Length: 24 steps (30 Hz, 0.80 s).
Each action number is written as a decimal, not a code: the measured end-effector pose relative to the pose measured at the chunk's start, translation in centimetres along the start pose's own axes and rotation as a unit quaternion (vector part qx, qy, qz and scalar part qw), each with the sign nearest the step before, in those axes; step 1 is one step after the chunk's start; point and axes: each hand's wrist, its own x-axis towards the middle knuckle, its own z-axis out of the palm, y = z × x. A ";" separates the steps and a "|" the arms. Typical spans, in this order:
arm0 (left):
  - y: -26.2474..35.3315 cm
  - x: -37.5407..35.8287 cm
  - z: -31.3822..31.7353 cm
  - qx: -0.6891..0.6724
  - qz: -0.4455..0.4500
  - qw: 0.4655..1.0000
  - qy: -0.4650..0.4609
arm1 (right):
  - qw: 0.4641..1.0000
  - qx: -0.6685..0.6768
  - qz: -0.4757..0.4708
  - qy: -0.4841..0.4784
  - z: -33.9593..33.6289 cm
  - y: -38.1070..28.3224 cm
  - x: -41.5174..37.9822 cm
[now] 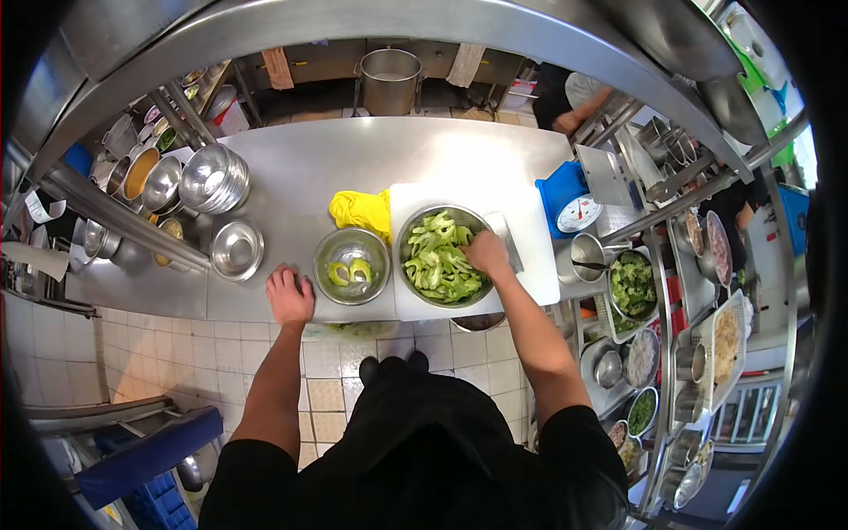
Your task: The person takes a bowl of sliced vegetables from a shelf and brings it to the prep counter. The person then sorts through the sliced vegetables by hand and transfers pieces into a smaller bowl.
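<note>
A large metal bowl (409, 284) full of green vegetable slices (435, 261) stands on a white cutting board (541, 265). The slices are curved and look like bitter melon. My right hand (488, 253) reaches over the bowl's right rim, its fingers curled closed among the slices, fingertips partly hidden. To the left, a smaller metal bowl (329, 293) holds a few curved green pieces (351, 271). Beside that bowl my left hand (289, 296) rests on the counter edge, fingers spread, holding nothing. A cleaver blade (508, 240) lies on the board, partly behind my right hand.
A yellow cloth (360, 212) lies behind the small bowl. Stacked metal bowls (215, 179) and another metal bowl (237, 250) stand left. A blue scale (565, 196) is at right, near racks of food containers (632, 284). Another person's arm (583, 110) shows at back right.
</note>
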 end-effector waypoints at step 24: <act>-0.1 0.0 0.0 -0.008 0.000 1.000 -0.007 | 0.938 0.342 -0.053 -0.001 -3.1 1.1 -3.1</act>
